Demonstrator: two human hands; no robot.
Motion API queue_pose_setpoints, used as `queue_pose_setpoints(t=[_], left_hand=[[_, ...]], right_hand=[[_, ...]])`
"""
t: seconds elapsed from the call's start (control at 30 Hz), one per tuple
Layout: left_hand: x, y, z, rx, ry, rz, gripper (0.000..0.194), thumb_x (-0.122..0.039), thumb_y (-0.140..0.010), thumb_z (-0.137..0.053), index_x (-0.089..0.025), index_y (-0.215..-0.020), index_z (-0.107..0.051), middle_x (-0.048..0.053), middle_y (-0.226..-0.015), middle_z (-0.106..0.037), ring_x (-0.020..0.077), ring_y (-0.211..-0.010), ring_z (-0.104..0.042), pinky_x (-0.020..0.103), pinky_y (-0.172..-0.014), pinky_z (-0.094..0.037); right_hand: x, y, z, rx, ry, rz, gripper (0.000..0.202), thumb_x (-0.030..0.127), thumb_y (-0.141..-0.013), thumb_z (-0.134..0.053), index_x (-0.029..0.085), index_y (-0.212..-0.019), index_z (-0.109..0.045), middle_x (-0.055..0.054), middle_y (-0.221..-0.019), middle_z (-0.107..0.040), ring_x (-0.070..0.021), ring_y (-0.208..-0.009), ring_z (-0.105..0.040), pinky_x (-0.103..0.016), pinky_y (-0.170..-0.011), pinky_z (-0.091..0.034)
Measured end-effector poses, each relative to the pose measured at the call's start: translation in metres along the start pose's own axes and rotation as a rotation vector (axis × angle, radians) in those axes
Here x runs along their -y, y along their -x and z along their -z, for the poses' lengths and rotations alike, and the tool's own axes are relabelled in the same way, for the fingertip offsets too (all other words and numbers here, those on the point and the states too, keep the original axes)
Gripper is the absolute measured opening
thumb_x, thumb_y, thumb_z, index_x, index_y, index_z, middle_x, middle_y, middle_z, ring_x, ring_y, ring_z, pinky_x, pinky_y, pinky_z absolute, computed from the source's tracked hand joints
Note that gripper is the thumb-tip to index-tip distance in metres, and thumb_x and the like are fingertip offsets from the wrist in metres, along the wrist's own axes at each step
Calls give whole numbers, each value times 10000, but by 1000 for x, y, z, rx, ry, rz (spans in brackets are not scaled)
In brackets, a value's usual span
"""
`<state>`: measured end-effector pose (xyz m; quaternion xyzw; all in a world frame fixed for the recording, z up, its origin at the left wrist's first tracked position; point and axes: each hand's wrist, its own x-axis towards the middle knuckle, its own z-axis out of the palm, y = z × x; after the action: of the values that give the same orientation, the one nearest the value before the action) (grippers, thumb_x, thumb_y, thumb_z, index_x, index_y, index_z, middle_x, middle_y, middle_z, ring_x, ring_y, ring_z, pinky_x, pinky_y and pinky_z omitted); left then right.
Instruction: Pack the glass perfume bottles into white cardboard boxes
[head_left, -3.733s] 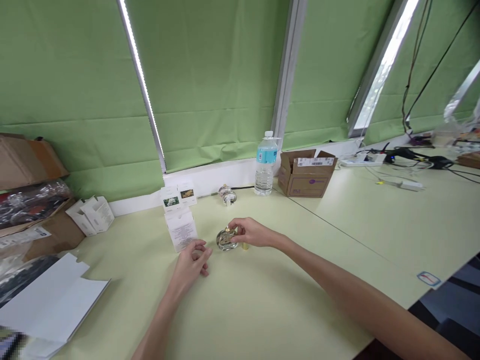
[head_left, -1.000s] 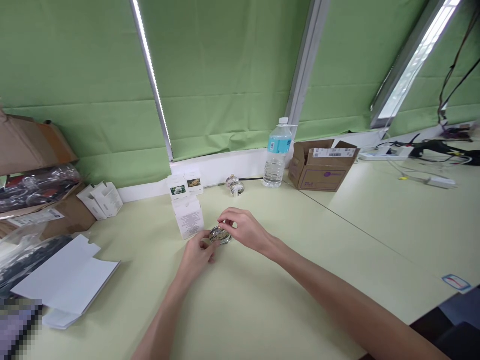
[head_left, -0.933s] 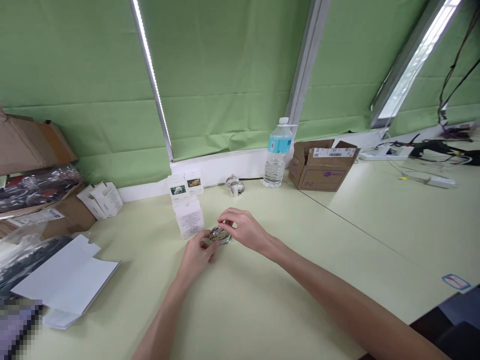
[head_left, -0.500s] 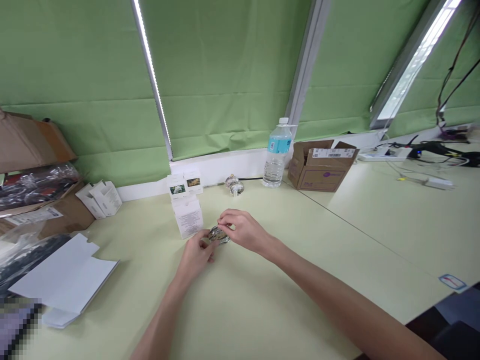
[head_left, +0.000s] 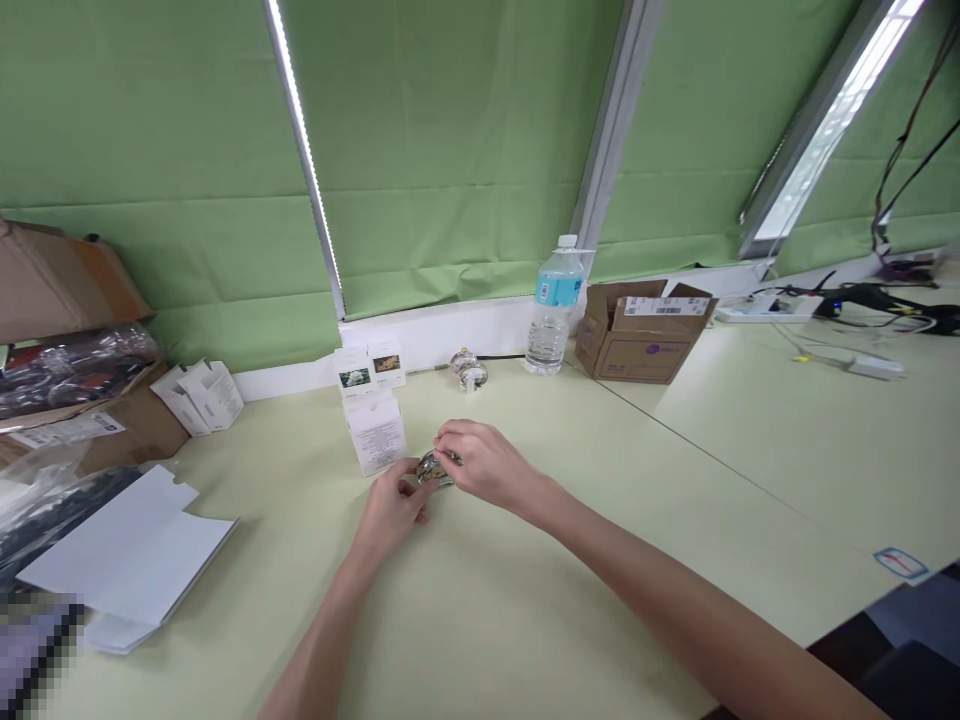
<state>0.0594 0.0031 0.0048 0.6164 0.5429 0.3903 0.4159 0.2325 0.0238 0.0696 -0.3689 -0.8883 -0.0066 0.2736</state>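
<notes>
A small shiny round metallic object (head_left: 430, 468) is low over the pale table (head_left: 465, 620), between my two hands. My left hand (head_left: 394, 505) grips its left and near edge between thumb and fingers. From the right, my right hand (head_left: 476, 458) reaches over it with thumb and fingertips pinched together, partly covering it. Whatever is in that pinch is too small to make out. Just behind my left hand a white printed box (head_left: 377, 435) stands upright. Similar shiny round objects (head_left: 469, 371) rest farther back near the wall.
Two small white picture boxes (head_left: 371, 366) stand behind the printed box. A water bottle (head_left: 553, 310) and an open brown carton (head_left: 641, 335) are at the back. Flattened white card (head_left: 131, 550), small white boxes (head_left: 201, 398) and stacked cartons (head_left: 67, 285) occupy the left; cables (head_left: 862, 300) lie back right.
My right fingertips have shifted slightly over the shiny round object, which looks a little more tilted. My left hand keeps its grip almost in place.
</notes>
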Motion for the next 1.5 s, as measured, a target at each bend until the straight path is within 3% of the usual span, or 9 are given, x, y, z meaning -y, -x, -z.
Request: queue_pose_setpoints(t=[0.13,0.43,0.7,0.83,1.03,1.27,1.37,1.5], left_hand=[[-1,0,0,10,-2,10,442,-534,-745,-589,-203,-1038,-609,9,-747,-641,122,-521,-570,237,-513,-437],[-2,1,1,15,-12,0,411,-526,-761,-574,-211,-1025,-605,5,-767,-630,117,-519,-566,238,-518,-444],[-1,1,1,28,-11,-16,394,-514,-779,-563,-213,-1031,-593,18,-820,-632,116,-545,-566,232,-517,-448],[2,-1,0,22,12,-28,383,-504,-774,-570,-228,-1038,-595,36,-960,-639,113,-577,-567,232,-508,-463],[5,-2,0,24,-1,-46,363,-491,-779,-566,-230,-1031,-596,36,-974,-640,115,-579,-578,231,-496,-463],[8,-3,-1,9,-16,-29,377,-493,-770,-581,-218,-1029,-592,38,-889,-652,125,-584,-581,225,-506,-463],[7,-3,-1,12,-5,-1,412,-497,-755,-596,-204,-1045,-589,24,-795,-632,122,-544,-560,231,-499,-466],[5,-1,-1,21,35,12,454,-513,-747,-604,-200,-1076,-581,4,-726,-593,121,-553,-546,237,-503,-487]], right_hand=[[2,-1,0,1,0,-21,215,148,-889,-476,161,-754,-642,-70,-840,-647,-159,-796,-589,-267,-726,-428],[2,-3,0,-4,-54,-73,207,126,-846,-501,169,-662,-586,-43,-781,-632,-134,-712,-567,-248,-668,-400],[6,-4,4,1,-39,-125,222,183,-855,-518,174,-640,-574,-33,-736,-619,-128,-655,-537,-252,-614,-359],[6,-4,8,2,-66,-158,262,249,-894,-499,178,-655,-581,-17,-699,-611,-113,-596,-508,-250,-573,-336],[5,-1,9,-22,-72,-122,325,299,-940,-450,186,-681,-611,-37,-708,-635,-150,-699,-565,-269,-674,-378],[-2,0,23,-65,-103,-135,284,268,-950,-412,193,-840,-662,-53,-890,-680,-166,-824,-597,-266,-737,-400],[-19,5,34,22,-57,-244,299,279,-939,-411,191,-825,-673,-50,-854,-680,-162,-770,-594,-263,-695,-388],[-47,20,43,327,-44,-392,211,353,-826,-577,199,-937,-670,-52,-897,-672,-183,-806,-597,-250,-636,-381]])
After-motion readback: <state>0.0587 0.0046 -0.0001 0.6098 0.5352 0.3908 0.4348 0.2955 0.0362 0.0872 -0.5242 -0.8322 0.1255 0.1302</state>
